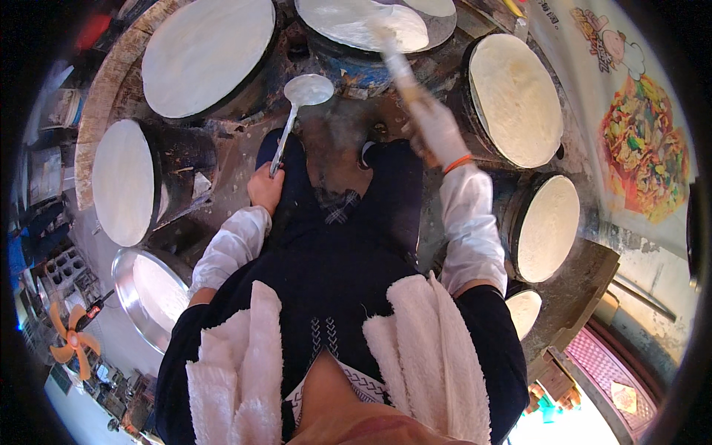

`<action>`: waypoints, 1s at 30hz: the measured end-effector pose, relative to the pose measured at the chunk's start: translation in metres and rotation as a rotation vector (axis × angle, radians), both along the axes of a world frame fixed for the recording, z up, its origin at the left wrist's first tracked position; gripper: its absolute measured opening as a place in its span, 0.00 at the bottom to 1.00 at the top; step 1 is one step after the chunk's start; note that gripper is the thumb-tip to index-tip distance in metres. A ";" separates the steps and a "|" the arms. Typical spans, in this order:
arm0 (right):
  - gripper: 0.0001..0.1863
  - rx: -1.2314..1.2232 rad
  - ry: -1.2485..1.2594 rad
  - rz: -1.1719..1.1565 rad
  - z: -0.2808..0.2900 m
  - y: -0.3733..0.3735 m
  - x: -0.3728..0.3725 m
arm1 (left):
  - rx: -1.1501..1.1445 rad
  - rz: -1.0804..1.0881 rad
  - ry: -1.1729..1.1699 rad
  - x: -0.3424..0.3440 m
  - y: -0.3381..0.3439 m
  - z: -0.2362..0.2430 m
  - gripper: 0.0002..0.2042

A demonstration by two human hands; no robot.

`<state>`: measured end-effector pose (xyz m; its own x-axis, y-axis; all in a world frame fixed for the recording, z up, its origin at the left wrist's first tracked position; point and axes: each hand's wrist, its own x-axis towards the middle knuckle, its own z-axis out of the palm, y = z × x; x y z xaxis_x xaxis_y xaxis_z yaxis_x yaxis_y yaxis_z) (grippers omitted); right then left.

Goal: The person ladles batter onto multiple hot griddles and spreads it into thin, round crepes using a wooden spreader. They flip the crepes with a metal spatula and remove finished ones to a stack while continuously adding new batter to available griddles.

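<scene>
My left hand [265,187] is closed round the handle of a metal ladle [308,90]. Its bowl, coated with white batter, hangs over the gap between my knees and the griddles. My right hand [439,127], blurred and with an orange band at the wrist, grips a long pale tool [401,73] whose exact kind is smeared by motion. The tool's far end reaches over the round griddle [443,31] at the top centre. White batter [404,28] covers part of that griddle, spread unevenly, with dark grey surface bare at the right.
Round pale sheets lie on griddles at the upper left [208,55], left [123,183], upper right [517,100] and right [549,228]. A metal basin [130,268] of white batter stands at lower left. An orange-bladed fan [73,340] is beyond it.
</scene>
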<state>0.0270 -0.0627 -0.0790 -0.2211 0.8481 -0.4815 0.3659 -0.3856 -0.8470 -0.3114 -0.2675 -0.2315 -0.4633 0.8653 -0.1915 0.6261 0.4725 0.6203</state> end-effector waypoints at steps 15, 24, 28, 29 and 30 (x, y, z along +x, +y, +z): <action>0.27 0.647 -0.767 -0.097 -0.038 0.067 -0.011 | 0.017 -0.079 0.064 0.010 0.012 0.012 0.11; 0.24 0.613 -0.535 -0.355 -0.066 0.117 -0.009 | 0.010 -0.052 0.032 0.007 0.011 0.015 0.11; 0.21 0.569 -0.376 -0.424 -0.085 0.196 0.012 | 0.042 -0.069 0.016 0.008 0.015 0.008 0.11; 0.21 0.591 -0.297 -0.424 -0.092 0.195 0.003 | 0.044 -0.061 0.007 0.008 0.015 0.010 0.11; 0.21 0.611 -0.218 -0.422 -0.083 0.189 -0.012 | 0.042 -0.044 0.005 0.008 0.014 0.010 0.11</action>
